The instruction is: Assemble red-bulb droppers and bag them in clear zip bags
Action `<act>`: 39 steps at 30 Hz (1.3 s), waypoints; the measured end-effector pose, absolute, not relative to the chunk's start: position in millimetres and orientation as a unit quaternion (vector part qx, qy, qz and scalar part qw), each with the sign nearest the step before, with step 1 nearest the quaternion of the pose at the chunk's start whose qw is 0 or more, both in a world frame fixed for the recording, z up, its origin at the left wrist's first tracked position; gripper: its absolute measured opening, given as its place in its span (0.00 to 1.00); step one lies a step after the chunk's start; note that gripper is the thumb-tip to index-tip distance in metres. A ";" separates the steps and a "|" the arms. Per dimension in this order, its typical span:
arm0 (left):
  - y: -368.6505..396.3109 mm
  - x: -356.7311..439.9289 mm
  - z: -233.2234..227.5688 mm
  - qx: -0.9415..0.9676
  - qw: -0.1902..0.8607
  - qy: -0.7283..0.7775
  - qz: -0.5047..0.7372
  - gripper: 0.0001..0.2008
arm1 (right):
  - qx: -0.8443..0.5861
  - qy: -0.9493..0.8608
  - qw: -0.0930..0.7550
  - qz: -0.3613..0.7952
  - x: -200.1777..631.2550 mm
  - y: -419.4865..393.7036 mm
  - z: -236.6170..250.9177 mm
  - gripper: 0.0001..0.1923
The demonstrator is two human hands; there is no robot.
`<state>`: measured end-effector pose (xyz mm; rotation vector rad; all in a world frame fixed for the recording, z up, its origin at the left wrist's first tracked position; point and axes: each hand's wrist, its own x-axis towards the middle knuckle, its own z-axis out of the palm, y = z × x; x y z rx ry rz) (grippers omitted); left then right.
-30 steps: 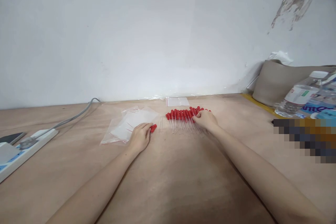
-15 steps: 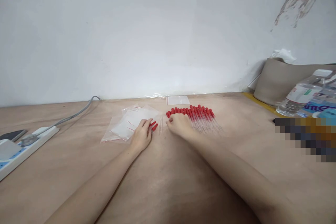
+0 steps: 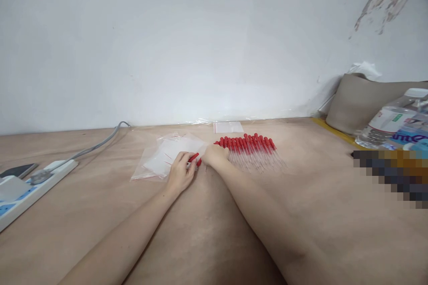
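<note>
**Red cap (image 3: 193, 157) in left hand (image 3: 180, 173), aimed at the right hand (image 3: 216, 156) just beside**

Gripping the cap between left thumb and fingers, with its long axis slanting rightward and a little away, straight at the space by the right hand. Showing just past the left thumb, partly covered: a second cap (image 3: 199, 162). Cannot tell whether held too or lying loose.

Immediately to the right, curled palm-down, with fingertips hidden behind its own back: the right hand. Cannot tell whether pinching something or bare.

At that hand's near side, poking out: the end of a thin clear tube (image 3: 205, 169), long axis running roughly toward the near side of the surface (image 3: 100, 222), so at an angle to the cap. Closer to the right hand than to the left, though only slightly.

Farther right, partly behind the right hand and wrist: a row (image 3: 256, 144) of capped tubes, red ends toward the wall (image 3: 167, 31), clear stems toward the near side, fanning a little rightward.

Beside and beyond the left hand: a clear bag (image 3: 142, 167), flat. Near the wall: a small bag (image 3: 229, 127).

Well apart, far left: a power strip (image 3: 47, 189). Far right: a bottle (image 3: 384, 124).
</note>
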<state>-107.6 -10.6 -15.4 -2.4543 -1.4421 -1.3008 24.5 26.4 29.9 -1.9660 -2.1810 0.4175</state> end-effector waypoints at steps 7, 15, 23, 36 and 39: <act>-21.9 -105.4 -13.4 -0.799 -0.002 -0.444 -0.405 0.08 | -0.656 -0.731 0.147 0.114 61.8 2.6 35.2 0.12; -48.2 -73.4 -11.3 -0.851 -0.044 -0.385 -0.355 0.08 | -0.463 -0.808 0.353 0.094 154.1 -53.8 -6.9 0.06; -48.5 -66.8 -13.6 -0.867 -0.067 -0.363 -0.334 0.10 | -0.442 -0.816 0.367 0.067 149.4 -71.5 -8.5 0.05; -48.4 -68.4 -12.0 -0.871 -0.081 -0.335 -0.350 0.09 | -0.393 -0.852 0.340 0.066 145.9 -66.1 -18.3 0.06; -48.6 -69.6 -11.4 -0.876 -0.098 -0.321 -0.345 0.08 | -0.378 -0.856 0.344 0.073 148.5 -62.5 -20.3 0.06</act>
